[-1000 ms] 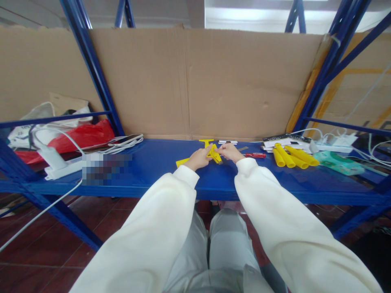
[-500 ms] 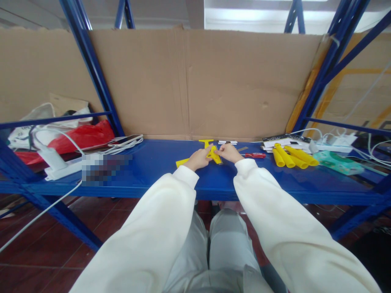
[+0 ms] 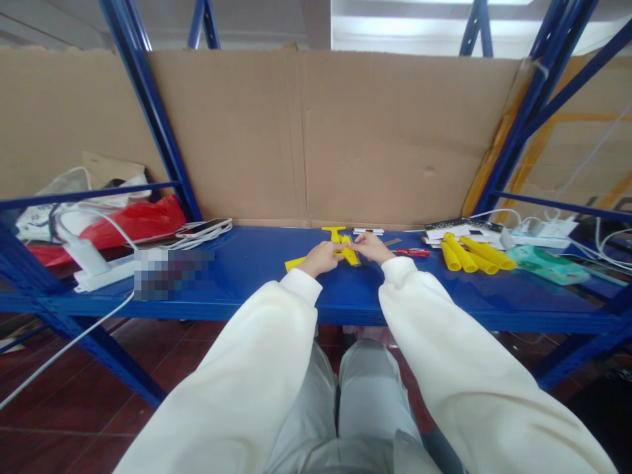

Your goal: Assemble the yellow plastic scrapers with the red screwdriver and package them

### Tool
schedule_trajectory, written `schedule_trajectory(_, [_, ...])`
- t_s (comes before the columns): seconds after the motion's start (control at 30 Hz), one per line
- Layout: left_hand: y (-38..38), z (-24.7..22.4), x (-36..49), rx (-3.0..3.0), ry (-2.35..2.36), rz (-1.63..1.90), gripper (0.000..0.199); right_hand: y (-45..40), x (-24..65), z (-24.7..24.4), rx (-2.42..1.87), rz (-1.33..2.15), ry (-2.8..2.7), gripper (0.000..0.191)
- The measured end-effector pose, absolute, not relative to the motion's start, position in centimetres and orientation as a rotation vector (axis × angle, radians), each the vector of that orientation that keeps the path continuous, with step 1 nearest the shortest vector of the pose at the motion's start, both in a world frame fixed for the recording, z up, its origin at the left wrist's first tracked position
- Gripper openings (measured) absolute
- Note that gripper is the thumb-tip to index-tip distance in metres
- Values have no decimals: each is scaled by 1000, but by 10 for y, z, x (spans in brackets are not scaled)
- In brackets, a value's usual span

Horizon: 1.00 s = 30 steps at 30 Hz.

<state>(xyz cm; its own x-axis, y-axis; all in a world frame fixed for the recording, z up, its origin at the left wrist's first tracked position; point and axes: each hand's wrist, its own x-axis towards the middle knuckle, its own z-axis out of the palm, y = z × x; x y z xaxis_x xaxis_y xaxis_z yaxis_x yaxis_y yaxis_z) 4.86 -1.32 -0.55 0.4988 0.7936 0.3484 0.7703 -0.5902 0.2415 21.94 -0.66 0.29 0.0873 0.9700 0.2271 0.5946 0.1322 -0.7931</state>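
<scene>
My left hand [image 3: 322,258] is closed on a small yellow plastic part [image 3: 351,257] with a metallic bit at its near end. From the other side my right hand [image 3: 371,247] reaches in, its fingertips pinched together over that part and nearly meeting the left fingers. Anything small between them is too tiny to make out. Just beyond the left hand lies a T-shaped yellow piece [image 3: 334,232], partly covered. A yellow tube [image 3: 295,264] pokes out at the left of that hand. A red screwdriver [image 3: 413,252] and a thin metal strip [image 3: 394,241] lie right of the right hand.
Several yellow tubes [image 3: 476,255] lie on the blue tabletop [image 3: 257,263] at right, by a green packet [image 3: 546,263] and a white power strip [image 3: 538,238]. A phone [image 3: 202,228], white cables and a red bag [image 3: 138,220] sit left. Cardboard [image 3: 306,138] stands behind.
My right fingertips have shifted slightly down and left over the yellow part. The left hand has barely moved and still holds it.
</scene>
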Motion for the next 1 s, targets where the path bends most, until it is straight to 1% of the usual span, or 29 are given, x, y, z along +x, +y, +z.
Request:
schedule_trajectory(0.13, [-10,-8,49,2647,1396,712,45,-15,221,11,-1509,922,-1542,16])
schedule_trajectory(0.23, [-10,-8,48,2653,1409,706,46,-19,224,14,-1454,1153,-1543,19])
schedule_trajectory(0.33, [-10,-8,49,2662,1417,688,47,-21,226,14,-1388,1283,-1527,22])
schedule_trajectory(0.53, [-13,-6,48,2659,1401,699,51,-17,227,9,-1360,1326,-1487,24])
schedule_trajectory(0.7, [-15,-3,47,2688,1370,660,43,-14,227,7,-1407,1306,-1499,27])
schedule_trajectory(0.87, [-16,-3,49,2691,1396,663,42,-19,227,11,-1458,1292,-1503,20])
schedule_trajectory(1.0, [-16,-3,50,2684,1396,674,42,-21,227,13,-1451,1311,-1492,20])
